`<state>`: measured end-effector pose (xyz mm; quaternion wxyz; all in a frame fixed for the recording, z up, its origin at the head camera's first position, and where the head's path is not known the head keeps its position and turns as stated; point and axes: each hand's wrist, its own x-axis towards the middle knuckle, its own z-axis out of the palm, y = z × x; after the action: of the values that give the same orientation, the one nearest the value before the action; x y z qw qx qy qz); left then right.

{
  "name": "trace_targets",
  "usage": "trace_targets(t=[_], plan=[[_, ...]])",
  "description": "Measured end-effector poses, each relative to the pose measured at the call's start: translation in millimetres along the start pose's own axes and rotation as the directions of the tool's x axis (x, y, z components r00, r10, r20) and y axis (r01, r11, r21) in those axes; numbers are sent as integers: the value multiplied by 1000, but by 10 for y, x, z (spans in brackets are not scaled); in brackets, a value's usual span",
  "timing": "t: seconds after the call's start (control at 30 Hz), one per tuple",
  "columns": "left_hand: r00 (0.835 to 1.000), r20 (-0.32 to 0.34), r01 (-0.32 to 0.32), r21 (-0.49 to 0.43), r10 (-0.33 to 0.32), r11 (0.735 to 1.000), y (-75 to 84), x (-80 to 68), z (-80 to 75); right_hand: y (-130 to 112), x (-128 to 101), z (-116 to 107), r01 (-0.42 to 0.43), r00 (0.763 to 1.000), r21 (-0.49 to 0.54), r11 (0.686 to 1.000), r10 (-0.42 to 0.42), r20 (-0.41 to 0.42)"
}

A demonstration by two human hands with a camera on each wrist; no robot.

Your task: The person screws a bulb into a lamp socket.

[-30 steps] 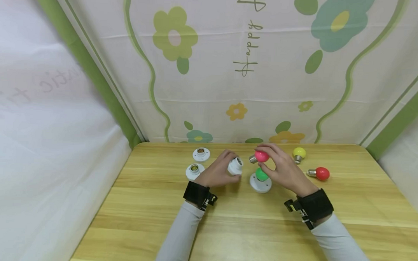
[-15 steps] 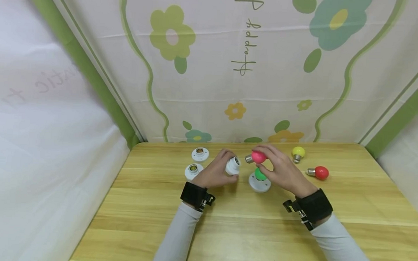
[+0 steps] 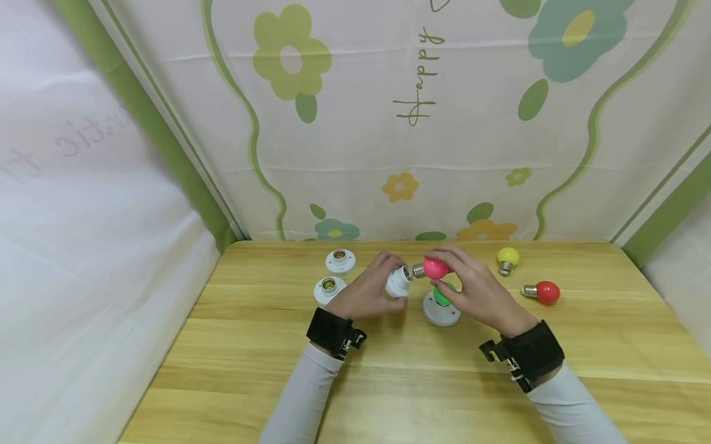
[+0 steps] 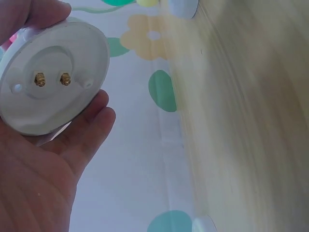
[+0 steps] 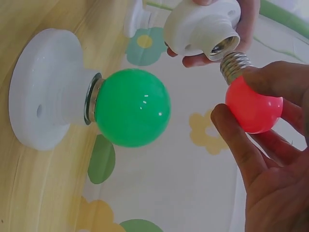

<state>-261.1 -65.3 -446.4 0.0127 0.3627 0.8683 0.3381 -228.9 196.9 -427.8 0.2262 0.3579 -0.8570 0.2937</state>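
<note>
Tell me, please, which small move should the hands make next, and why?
Probably the right hand should ease the pink bulb straight into the held socket: the left hand holds this socket with its opening toward the bulb, and the bulb's threaded metal base is right by that opening, with most of its thread showing outside.

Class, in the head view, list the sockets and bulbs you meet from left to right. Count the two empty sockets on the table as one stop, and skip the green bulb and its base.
Empty sockets, held socket, pink bulb, yellow bulb, red bulb.
</note>
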Motion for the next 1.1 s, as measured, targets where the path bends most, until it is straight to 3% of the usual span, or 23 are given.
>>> trace_targets(t=[0.4, 0.77, 1.1], plan=[[999, 12, -33, 3, 33, 999, 66, 16, -18, -30, 17, 6, 17, 999, 8, 1000, -17, 30], [999, 23, -35, -8, 35, 999, 104, 4, -3, -51, 9, 52, 66, 997, 30, 997, -67, 48], [999, 24, -27, -9, 27, 1000, 116, -25, 15, -82, 9, 57, 58, 996, 45, 997, -61, 62]])
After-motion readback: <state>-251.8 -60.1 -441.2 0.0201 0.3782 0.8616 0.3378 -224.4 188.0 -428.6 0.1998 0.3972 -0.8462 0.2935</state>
